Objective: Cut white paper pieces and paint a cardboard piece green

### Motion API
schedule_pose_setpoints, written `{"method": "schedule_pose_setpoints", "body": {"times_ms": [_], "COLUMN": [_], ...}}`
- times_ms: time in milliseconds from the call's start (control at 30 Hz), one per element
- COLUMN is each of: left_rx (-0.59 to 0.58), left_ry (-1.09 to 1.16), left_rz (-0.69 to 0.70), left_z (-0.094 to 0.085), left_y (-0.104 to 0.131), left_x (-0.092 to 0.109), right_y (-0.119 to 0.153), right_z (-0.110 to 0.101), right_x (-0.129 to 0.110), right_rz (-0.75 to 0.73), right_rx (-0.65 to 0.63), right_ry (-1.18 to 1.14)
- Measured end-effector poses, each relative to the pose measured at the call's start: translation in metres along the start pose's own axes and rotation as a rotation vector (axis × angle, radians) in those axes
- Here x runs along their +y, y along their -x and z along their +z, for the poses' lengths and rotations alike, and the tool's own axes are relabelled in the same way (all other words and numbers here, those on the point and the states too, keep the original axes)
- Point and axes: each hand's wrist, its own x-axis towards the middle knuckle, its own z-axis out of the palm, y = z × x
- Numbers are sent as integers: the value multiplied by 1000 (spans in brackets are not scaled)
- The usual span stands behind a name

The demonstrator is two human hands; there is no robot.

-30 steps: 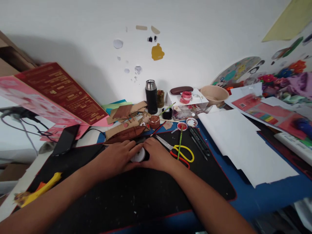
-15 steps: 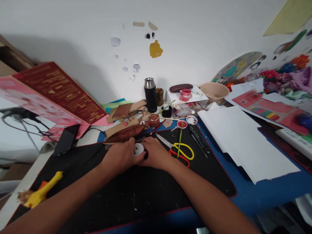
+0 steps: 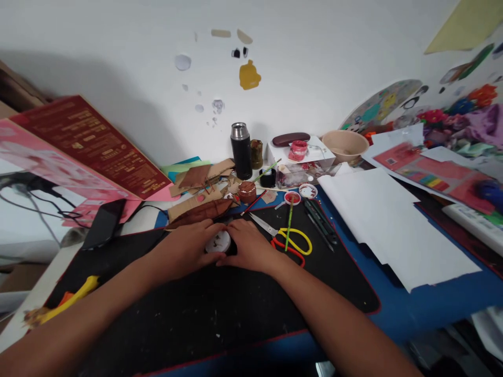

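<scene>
Both hands meet over the black mat (image 3: pixel 220 314), round a small jar with a white lid (image 3: pixel 218 243). Dark smudges mark the top of the lid. My left hand (image 3: pixel 184 246) curls about the lid's left side, thumb in front. From the right, my right hand (image 3: pixel 251 245) closes round the jar's dark side, its thumb reaching toward the left one. Most of the jar is hidden by the fingers. Scissors (image 3: pixel 291 241) with yellow and red handles lie just right of my right hand. Behind my left hand is a brown painted cardboard piece (image 3: pixel 202 213).
Farther back stand a brown paint jar (image 3: pixel 247 192), an open black jar (image 3: pixel 268 178) and a black flask (image 3: pixel 241 152). A green brush (image 3: pixel 290 225) leans in a red paint lid. White paper (image 3: pixel 389 220) lies at right, a phone (image 3: pixel 104 224) at left.
The white lid has shifted slightly left between my hands. My left hand has moved left and its fingers have spread farther round the lid. The camera view has shifted a little.
</scene>
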Motion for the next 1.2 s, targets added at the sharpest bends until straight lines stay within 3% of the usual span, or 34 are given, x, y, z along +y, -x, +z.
{"method": "schedule_pose_setpoints", "body": {"times_ms": [100, 267, 367, 433, 567, 667, 800, 900, 1100, 1200], "left_rx": [-19, -10, -12, 15, 48, 8, -24, -68, -55, -45], "left_ry": [-132, -253, -267, -219, -37, 19, 24, -54, -226, -273], "left_rz": [-57, -295, -333, -236, 129, 190, 114, -26, -303, -312], "left_z": [1, 9, 12, 13, 10, 2, -12, -15, -1, 5], "left_y": [-4, -8, -6, -3, 8, 13, 7, 0, -5, -2], "left_x": [7, 21, 20, 13, -8, -14, -4, 5, 20, 18], "right_y": [0, -1, 0, 0, -1, -1, 0, 0, 0, 1], "right_z": [0, 2, 4, 4, 4, 3, 3, 1, -1, 1], "right_x": [-1, -5, -4, -4, -3, -3, -2, -2, -4, -3], "right_rz": [-5, 20, 20, 25, 23, 22, 1, -3, -5, 10], "right_rx": [13, 32, 46, 49, 21, 10, 22, 11, 2, 10], "right_ry": [15, 8, 1, 0, 12, 42, 53, 44, 15, 1]}}
